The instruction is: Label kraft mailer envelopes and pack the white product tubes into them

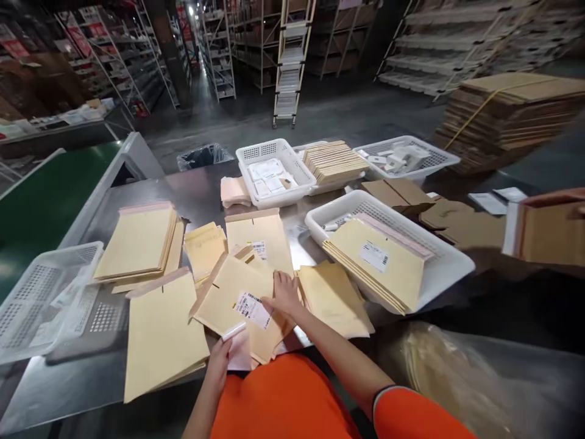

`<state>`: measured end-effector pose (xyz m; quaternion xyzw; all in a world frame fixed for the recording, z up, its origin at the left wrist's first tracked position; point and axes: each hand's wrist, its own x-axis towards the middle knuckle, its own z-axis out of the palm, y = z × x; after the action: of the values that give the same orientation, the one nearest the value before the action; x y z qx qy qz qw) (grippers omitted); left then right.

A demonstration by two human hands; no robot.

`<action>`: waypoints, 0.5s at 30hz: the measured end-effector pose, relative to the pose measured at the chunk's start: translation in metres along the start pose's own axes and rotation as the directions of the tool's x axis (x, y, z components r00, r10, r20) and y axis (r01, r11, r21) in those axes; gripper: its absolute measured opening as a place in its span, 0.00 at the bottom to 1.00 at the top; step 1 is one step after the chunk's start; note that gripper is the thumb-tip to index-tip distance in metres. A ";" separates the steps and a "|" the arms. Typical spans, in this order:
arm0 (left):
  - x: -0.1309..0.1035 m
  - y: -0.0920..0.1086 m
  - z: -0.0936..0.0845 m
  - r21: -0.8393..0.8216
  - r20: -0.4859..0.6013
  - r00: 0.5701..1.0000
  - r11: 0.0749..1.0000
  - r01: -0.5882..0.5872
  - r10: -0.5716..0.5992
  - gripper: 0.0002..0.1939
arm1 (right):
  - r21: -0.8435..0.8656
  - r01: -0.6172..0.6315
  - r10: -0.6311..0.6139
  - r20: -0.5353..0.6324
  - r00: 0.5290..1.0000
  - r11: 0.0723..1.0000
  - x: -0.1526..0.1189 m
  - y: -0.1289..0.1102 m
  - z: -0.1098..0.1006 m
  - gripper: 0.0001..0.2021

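A tan envelope (228, 292) with a white printed label (254, 310) lies tilted on top of other envelopes, close in front of me. My right hand (284, 294) rests on it beside the label, fingers spread. In my left hand (220, 356) is a pinkish-white slip (240, 350), pinched at the envelope's lower left edge. Another labelled envelope (269, 235) lies just behind. To the left is a stack of plain envelopes (164, 332), and to the right a yellowish stack (336, 299).
A white basket (450, 265) with labelled envelopes stands right. Behind are a basket of packets (274, 198), a basket of small boxes (439, 160) and upright envelopes (336, 161). At left are a clear basket (27, 347) and green conveyor (59, 195). A cardboard box (551, 235) is far right.
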<state>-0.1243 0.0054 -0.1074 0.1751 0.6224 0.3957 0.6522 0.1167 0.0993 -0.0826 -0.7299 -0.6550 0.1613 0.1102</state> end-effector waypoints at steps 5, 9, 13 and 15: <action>0.014 0.013 0.019 -0.107 -0.093 0.996 0.994 -0.009 -0.001 0.07 | 0.058 -0.142 0.137 0.089 0.987 0.988 0.006 -0.005 -0.014 0.36; 0.009 0.032 0.031 -0.086 -0.131 0.991 0.996 -0.031 0.020 0.06 | 0.258 -0.207 0.148 0.229 0.962 0.944 0.017 0.002 -0.041 0.27; 0.012 0.072 0.045 0.086 -0.121 0.963 0.969 -0.231 0.241 0.10 | 0.474 -0.225 0.142 0.204 0.968 0.851 0.022 0.017 -0.060 0.29; 0.025 0.098 0.057 0.174 -0.079 0.938 0.931 -0.320 0.337 0.14 | 0.535 -0.247 0.210 0.130 0.969 0.808 0.027 0.023 -0.063 0.28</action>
<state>-0.1018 0.1003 -0.0444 0.3066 0.6480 0.4575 0.5261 0.1644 0.1269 -0.0356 -0.7358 -0.4921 0.3770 0.2726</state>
